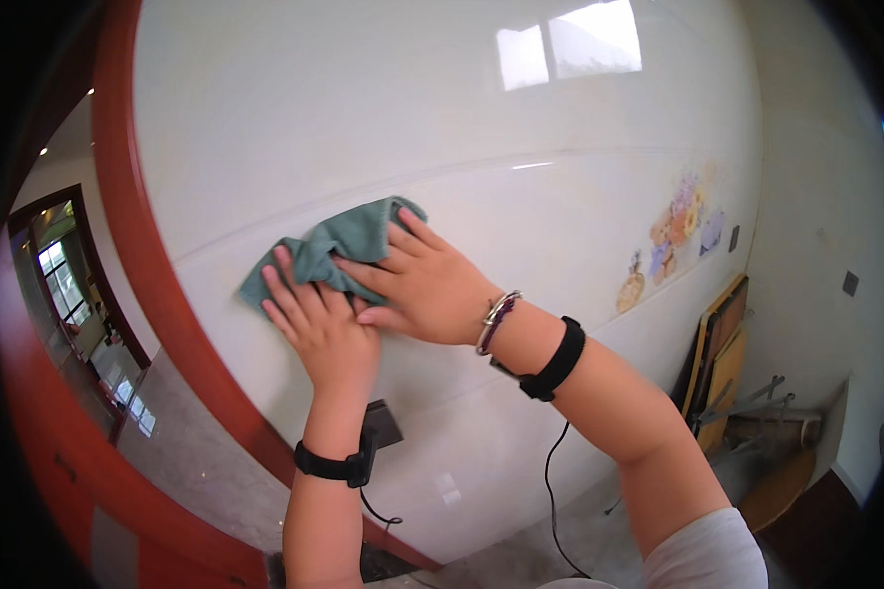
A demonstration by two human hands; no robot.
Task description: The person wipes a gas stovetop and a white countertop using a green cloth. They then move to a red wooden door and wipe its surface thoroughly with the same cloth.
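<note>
A bunched green cloth [353, 230] with a stitched edge lies against the glossy white tiled wall [442, 96]. My left hand [328, 327] presses on the cloth's lower left part, fingers spread over it. Beside it, my right hand [438, 287] holds down the cloth's right part, its fingertips near the upper right corner. The right thumb reaches over to the left hand. Folds partly hide the fingers, and the hands cover the cloth's lower edge.
A red door frame [155, 243] runs down the left, beside an opening onto a tiled floor. Below my hands is a dark wall switch plate [384, 423]. Folded boards [718, 353] lean in the right corner. Black cables [549, 478] hang from both wrist straps.
</note>
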